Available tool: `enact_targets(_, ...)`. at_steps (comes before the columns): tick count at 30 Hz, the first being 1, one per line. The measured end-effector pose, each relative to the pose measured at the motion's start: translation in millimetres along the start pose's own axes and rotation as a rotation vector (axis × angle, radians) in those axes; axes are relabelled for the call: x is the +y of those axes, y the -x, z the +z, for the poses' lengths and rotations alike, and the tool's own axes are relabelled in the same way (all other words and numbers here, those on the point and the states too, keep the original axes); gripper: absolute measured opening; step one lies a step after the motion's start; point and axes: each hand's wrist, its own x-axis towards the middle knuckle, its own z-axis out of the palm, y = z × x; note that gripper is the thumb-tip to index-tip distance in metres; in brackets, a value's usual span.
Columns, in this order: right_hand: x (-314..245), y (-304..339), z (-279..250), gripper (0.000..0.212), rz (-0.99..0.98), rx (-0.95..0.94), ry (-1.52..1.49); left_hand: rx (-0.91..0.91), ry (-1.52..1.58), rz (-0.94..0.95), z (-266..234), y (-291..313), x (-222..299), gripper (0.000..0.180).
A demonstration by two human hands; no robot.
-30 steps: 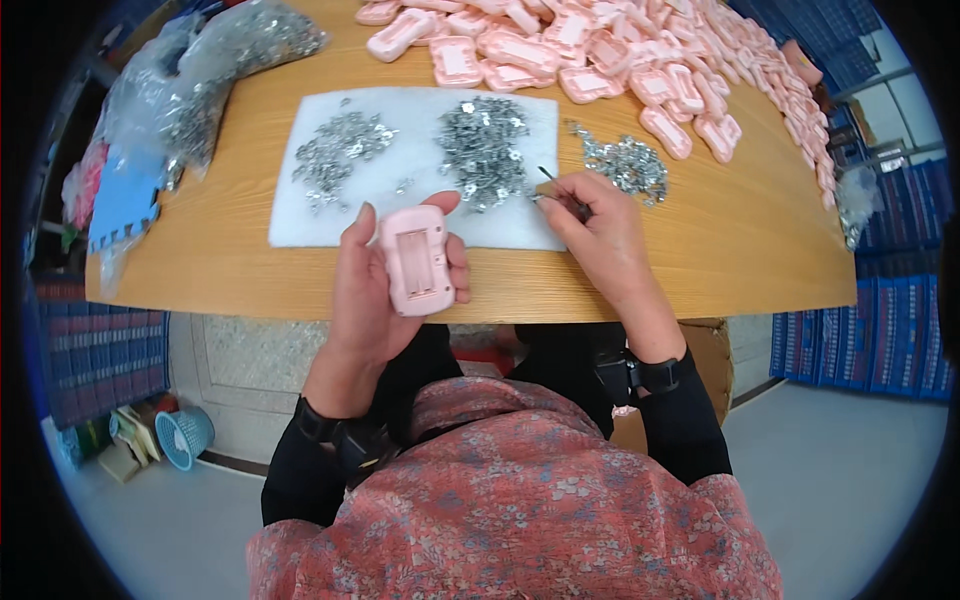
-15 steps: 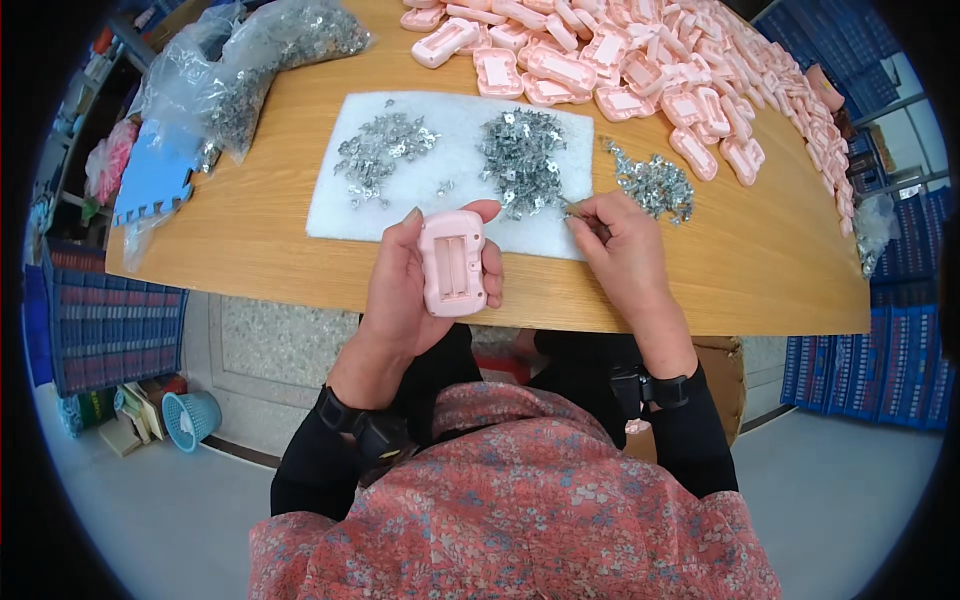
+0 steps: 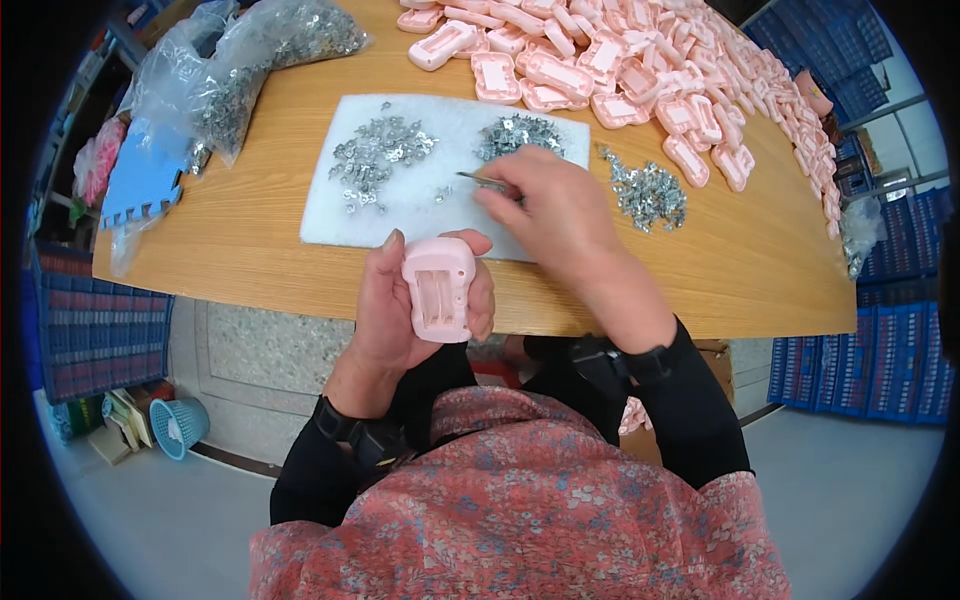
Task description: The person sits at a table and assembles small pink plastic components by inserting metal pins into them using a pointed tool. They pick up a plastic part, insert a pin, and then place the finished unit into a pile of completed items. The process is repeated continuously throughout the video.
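In my left hand (image 3: pixel 385 310) is a pink plastic casing (image 3: pixel 437 292), its rectangular battery compartment facing up and tilted. My fingers wrap its right side and the thumb lies along the left. My right hand (image 3: pixel 560 205) pinches slim metal tweezers (image 3: pixel 485 181), whose tips point left over a white padded mat (image 3: pixel 330 222). Close to those tips lie a few loose metal pieces (image 3: pixel 443 193). A scattered pile of small metal contact plates (image 3: pixel 380 150) covers the mat's left part. A denser pile of metal pieces (image 3: pixel 518 132) is partly hidden behind my right hand.
Many pink casings (image 3: pixel 600 60) heap across the table's far right. Beside the mat sits another metal pile (image 3: pixel 648 192) on the wooden table (image 3: pixel 740 270). Clear bags of metal parts (image 3: pixel 240 85) and a blue foam tile (image 3: pixel 148 175) occupy the left. A basket (image 3: pixel 180 425) stands on the floor.
My right hand has swung left with the tweezers, from the dense pile's lower right edge to the mat's middle. My left hand has lowered slightly, tilting the casing.
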Motion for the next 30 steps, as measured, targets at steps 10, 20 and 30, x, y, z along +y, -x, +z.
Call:
enact_targets(10,-3.0,-17.0,3.1,0.011,-0.069,-0.084,0.001,0.183,-0.081,0.022,7.8,3.2,1.3,0.048)
enact_targets(20,-17.8,9.2,-44.7,0.010,-0.126,-0.149,-0.158,0.439,-0.154,0.057,30.8,-22.0,4.0,0.057)
enact_targets(30,-15.2,28.6,-48.8,0.012,-0.084,-0.127,-0.168,0.441,-0.259,0.047,36.6,-24.5,-9.6,0.053)
